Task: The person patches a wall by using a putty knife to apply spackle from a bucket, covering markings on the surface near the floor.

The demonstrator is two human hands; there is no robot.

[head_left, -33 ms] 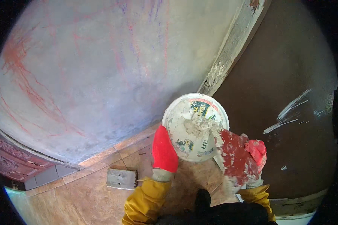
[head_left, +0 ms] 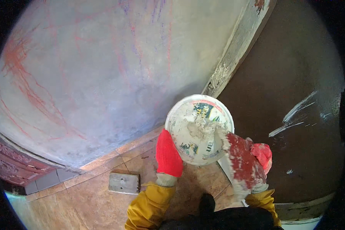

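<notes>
Grey plastered wall [head_left: 103, 69] with red scribbles, brown door [head_left: 295, 69] smeared white, tan tiled floor [head_left: 84, 203], small block [head_left: 124, 183] lying there.

**Surroundings: Wall, Door and Floor**

A plastered wall [head_left: 103, 69] fills the far left. Its surface is grey-white, marked with red and faint purple streaks. To the right stands a dark brown door [head_left: 295, 69] with white smears at its right side. A chipped, pale door frame [head_left: 237, 50] runs between wall and door. The near floor [head_left: 84, 203] is laid with tan tiles. A small grey rectangular block [head_left: 123, 183] lies on the tiles, near the wall base. A reddish patterned surface [head_left: 7, 168] shows at far left.
</notes>
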